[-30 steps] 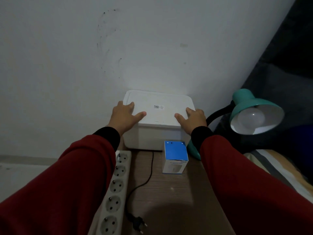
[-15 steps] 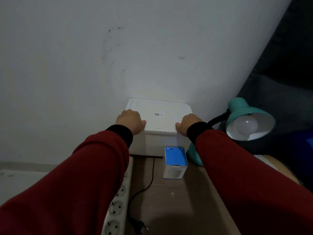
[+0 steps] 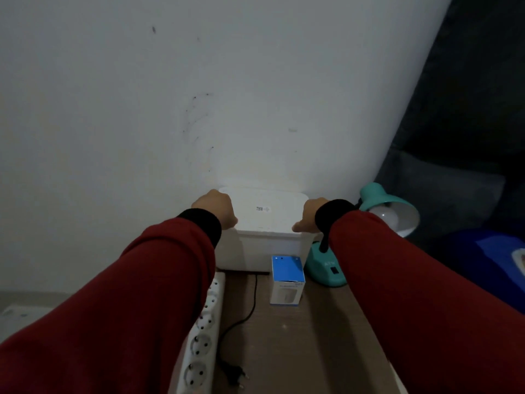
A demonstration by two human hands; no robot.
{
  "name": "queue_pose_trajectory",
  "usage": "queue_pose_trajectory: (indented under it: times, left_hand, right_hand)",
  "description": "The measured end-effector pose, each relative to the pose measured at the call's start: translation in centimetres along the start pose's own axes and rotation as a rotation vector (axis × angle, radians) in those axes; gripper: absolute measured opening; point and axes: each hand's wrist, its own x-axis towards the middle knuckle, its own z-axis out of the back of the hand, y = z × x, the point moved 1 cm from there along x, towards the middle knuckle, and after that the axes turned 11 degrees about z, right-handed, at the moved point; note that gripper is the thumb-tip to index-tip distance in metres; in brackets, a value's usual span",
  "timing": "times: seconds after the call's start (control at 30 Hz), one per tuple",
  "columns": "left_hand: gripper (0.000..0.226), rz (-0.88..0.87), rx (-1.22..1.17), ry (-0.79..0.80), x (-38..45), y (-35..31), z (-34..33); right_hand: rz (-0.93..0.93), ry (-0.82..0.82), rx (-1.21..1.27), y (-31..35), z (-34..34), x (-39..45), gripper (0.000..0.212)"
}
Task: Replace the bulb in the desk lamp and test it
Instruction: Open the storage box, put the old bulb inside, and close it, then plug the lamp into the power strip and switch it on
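Left hand and right hand curl fingers gripping white box lid edges; bulb carton just before box, teal lamp right of it

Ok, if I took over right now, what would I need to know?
Left hand and right hand each grip a side of the white box's lid, at the back by the wall.
The teal lamp stands to the right of it, with a bulb in its shade, unlit.
The blue bulb carton stands closed in front of the white box.
The plug lies loose on the table beside the power strip.
Nothing is swapped yet: change the bulb, plug in, then test.
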Motion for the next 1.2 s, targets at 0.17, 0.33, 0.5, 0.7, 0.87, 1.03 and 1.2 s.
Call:
queue_pose_trajectory:
  times: [0.17, 0.33, 0.5, 0.7, 0.87, 1.03, 1.2]
  left_hand:
    - [0.039, 0.011, -0.020, -0.038, -3.3, 1.1, 1.8]
    - [0.036, 0.027, -0.050, -0.043, -7.0, 2.8, 1.9]
    - [0.038, 0.047, -0.054, 0.007, -10.2, 5.2, -0.2]
    - [0.046, 0.056, -0.086, 0.091, -13.3, 8.4, -5.6]
    - [0.050, 0.097, -0.189, 0.150, -15.3, 10.5, -11.4]
    - [0.039, 0.161, -0.468, 0.193, -18.2, 11.8, -16.9]
    - [0.042, 0.184, -0.768, 0.211, -19.7, 12.5, -19.6]
  right_hand:
    - [0.023, -0.022, 0.007, 1.2, 0.2, -2.9, 0.053]
    - [0.058, -0.036, 0.016, 3.1, -1.1, -5.8, 0.044]
    - [0.077, -0.042, 0.050, 4.8, -4.6, -7.7, 0.052]
    - [0.166, -0.060, 0.146, 8.0, -10.7, -9.9, 0.045]
    - [0.158, -0.073, 0.454, 10.3, -17.0, -9.7, 0.047]
    - [0.101, -0.126, 0.683, 12.2, -22.5, -9.4, 0.051]
    - [0.063, -0.203, 0.789, 13.3, -25.4, -9.0, 0.061]
